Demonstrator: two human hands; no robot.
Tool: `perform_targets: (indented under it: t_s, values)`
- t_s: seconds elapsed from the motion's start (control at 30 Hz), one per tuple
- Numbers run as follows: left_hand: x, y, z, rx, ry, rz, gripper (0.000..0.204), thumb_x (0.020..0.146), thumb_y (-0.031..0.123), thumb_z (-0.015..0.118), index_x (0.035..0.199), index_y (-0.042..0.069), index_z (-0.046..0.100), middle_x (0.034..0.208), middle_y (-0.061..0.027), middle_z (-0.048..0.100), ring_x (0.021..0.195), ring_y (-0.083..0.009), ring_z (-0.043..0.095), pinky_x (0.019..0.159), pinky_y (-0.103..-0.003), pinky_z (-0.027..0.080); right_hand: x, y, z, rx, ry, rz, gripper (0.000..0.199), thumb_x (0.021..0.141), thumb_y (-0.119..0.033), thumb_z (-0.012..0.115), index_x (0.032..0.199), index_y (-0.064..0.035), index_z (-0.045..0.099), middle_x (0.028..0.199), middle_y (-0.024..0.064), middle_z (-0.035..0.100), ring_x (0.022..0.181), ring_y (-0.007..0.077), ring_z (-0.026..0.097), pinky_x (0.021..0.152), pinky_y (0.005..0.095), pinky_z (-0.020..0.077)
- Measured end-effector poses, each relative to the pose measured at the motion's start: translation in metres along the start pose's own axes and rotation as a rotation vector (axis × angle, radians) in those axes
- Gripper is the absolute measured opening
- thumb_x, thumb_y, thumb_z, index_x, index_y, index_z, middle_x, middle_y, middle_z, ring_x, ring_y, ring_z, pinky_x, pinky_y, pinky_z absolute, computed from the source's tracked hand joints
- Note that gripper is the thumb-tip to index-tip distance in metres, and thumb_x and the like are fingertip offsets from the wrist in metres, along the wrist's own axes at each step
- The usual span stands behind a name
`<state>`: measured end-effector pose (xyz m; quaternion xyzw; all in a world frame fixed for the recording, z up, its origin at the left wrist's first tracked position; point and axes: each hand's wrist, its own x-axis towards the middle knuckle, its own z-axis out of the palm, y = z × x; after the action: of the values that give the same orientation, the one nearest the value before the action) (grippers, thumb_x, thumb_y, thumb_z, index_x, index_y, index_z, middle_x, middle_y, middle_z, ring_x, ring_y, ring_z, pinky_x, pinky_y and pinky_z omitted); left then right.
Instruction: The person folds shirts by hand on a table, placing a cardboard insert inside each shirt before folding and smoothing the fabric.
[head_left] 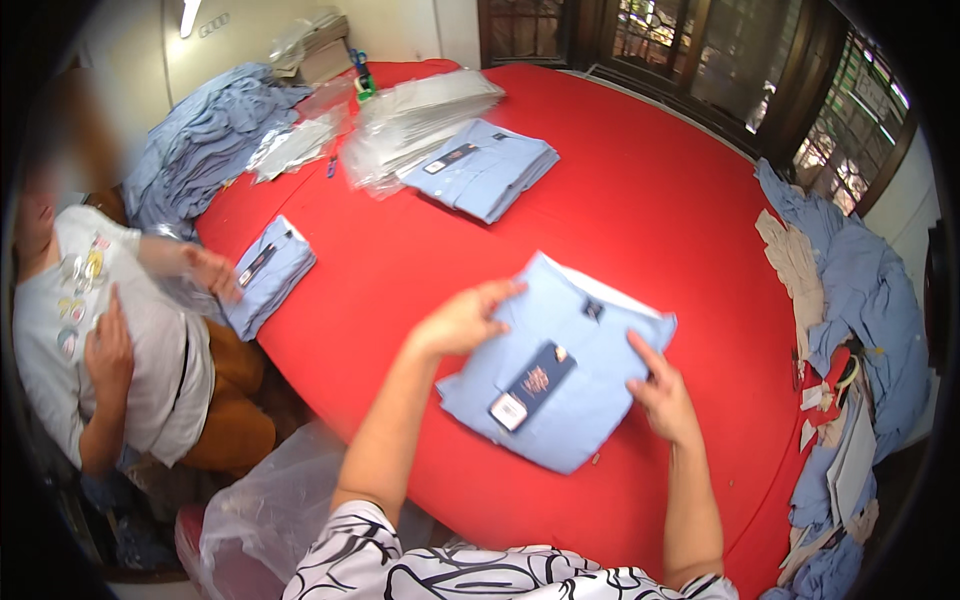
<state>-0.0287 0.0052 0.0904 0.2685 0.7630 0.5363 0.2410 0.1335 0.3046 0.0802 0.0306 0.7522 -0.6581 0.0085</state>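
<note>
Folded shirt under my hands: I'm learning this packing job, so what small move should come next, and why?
Probably square the shirt up: it lies askew on the red table, with the left hand on its left edge and the right hand on its right side, tag facing up.

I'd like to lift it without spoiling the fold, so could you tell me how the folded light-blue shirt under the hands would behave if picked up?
The folded shirt is soft cloth, so probably light and floppy, sagging at unsupported edges. The dark tag lying on it might swing loose.
</note>
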Motion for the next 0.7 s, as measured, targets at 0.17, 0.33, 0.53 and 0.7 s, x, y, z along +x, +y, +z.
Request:
perform_targets:
  t_s: [0.17,0.33,0.53,0.7]
  values:
    - [0.088,0.078,-0.140,0.542,0.170,-0.109,0.064,0.079,-0.003,0.064,0.141,0.011,0.053,0.139,-0.0129,0.056,0.122,-0.0232,0.055,0.103,-0.034,0.046,0.169,-0.070,0.014,0.211,-0.081,-0.082,0.065,0.086,0.010,0.053,0.148,-0.0041,0.042,0.100,0.0010,0.054,0.080,0.0070,0.049,0.072,0.0230,0.0459]
    - [0.194,0.087,-0.274,0.586,0.387,-0.010,0.067,0.076,-0.008,0.059,0.140,0.011,0.056,0.139,-0.0109,0.057,0.120,-0.0222,0.056,0.103,-0.030,0.044,0.320,-0.143,0.061,0.168,-0.088,-0.218,0.062,0.090,0.006,0.050,0.150,-0.0032,0.037,0.128,0.0166,0.056,0.104,0.0202,0.059,0.096,0.0373,0.0505]
    - [0.297,-0.045,-0.298,0.946,0.460,-0.096,0.062,0.076,-0.003,0.053,0.136,0.013,0.060,0.137,-0.0225,0.057,0.125,-0.0332,0.056,0.107,-0.034,0.040,0.431,-0.071,0.096,0.144,-0.073,-0.014,0.066,0.089,0.009,0.052,0.151,-0.0023,0.033,0.140,0.0234,0.048,0.118,0.0297,0.057,0.099,0.0436,0.0503]
    - [0.318,-0.146,-0.274,0.591,0.445,-0.125,0.047,0.086,0.013,0.064,0.133,0.012,0.063,0.123,-0.0221,0.066,0.110,-0.0277,0.065,0.094,-0.034,0.048,0.409,0.010,0.082,0.440,-0.069,-0.008,0.078,0.095,-0.019,0.065,0.157,-0.0084,0.018,0.157,0.0208,0.021,0.126,0.0290,0.048,0.090,0.0376,0.0529]
